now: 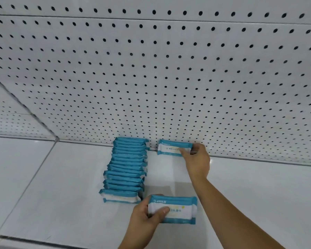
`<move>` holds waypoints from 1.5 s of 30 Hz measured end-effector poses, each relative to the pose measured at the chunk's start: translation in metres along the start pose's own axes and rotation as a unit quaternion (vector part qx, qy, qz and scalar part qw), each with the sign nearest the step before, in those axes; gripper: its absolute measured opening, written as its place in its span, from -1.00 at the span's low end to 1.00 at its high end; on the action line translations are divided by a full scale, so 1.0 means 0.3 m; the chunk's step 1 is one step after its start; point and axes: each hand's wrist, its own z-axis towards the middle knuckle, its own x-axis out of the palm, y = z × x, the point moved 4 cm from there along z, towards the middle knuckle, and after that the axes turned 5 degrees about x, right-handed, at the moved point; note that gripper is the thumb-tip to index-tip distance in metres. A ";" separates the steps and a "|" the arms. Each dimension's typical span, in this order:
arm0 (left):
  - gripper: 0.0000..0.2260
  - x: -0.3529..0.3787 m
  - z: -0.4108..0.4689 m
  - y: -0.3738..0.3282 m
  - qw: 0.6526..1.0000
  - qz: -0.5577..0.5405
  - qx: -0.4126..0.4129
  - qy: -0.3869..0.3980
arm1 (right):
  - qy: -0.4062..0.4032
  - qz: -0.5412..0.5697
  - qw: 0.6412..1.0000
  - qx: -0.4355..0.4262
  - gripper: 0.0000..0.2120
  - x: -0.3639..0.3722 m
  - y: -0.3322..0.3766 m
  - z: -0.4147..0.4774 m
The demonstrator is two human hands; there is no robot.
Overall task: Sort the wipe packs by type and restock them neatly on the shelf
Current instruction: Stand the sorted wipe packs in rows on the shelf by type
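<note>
A row of several blue-and-white wipe packs (126, 169) stands on edge on the white shelf (61, 186), running from the back wall toward me. My right hand (196, 160) grips another blue-and-white wipe pack (171, 147) by its right end, upright against the back wall just right of the row. My left hand (147, 218) holds a third pack (180, 207) of the same look by its left end, near the shelf's front, to the right of the row's front pack.
A white pegboard back wall (169, 78) rises behind the shelf. A seam (43, 162) divides the shelf from the neighbouring section on the left. The shelf's front edge (34, 241) runs along the bottom left.
</note>
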 end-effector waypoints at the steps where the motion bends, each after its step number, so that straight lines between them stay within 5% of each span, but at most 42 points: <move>1: -0.81 0.003 0.000 -0.002 1.000 -0.003 0.004 -0.010 | 0.016 0.025 1.000 0.005 -0.65 -0.021 0.001 -0.004; 9: -0.87 0.040 0.050 -0.057 0.999 -0.010 0.029 -0.043 | 0.250 0.144 0.954 0.082 -0.83 -0.258 -0.048 -0.158; 13: -0.86 0.096 0.098 -0.087 0.998 0.001 0.066 -0.020 | 0.410 0.096 0.904 0.074 -0.60 -0.255 -0.075 -0.261; 25: -0.44 0.123 0.237 -0.035 0.985 0.081 0.061 -0.142 | 0.230 0.120 0.966 0.007 -0.67 -0.107 -0.041 -0.039; 30: -0.44 0.123 0.270 -0.020 0.984 0.082 0.044 -0.152 | 0.167 0.058 0.984 -0.010 -0.71 0.018 -0.053 0.023; 35: -0.45 0.129 0.273 0.000 0.984 0.086 0.035 -0.149 | 0.041 0.033 0.998 -0.025 -0.50 0.059 -0.094 0.028; 45: -0.48 0.112 0.258 0.013 0.988 0.066 0.012 -0.140 | 0.059 0.042 0.997 -0.024 -0.44 0.059 -0.100 0.035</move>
